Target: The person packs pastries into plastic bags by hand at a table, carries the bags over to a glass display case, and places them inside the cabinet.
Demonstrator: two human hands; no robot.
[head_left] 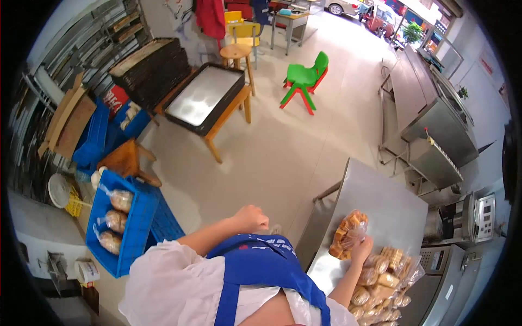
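My right hand [362,250] is closed on the gathered side of a clear plastic bag of bread [348,231], with golden-brown pieces showing through it. The bag is at the left part of the steel table [389,204]. Just below that hand lies a pile of bagged bread [378,282], loaves and rolls in clear wrappers. My left hand [251,218] is in front of the blue apron [261,261], over the floor. Its fingers are curled into a loose fist, and nothing shows in them.
To the left, a blue crate [117,266] holds several bagged loaves [116,221]. Beyond it are a wooden stool [122,160], a black-rimmed tray [201,100] on a wooden stand and stacked dark trays [149,65]. A green chair [304,79] stands ahead; steel counters [410,87] line the right.
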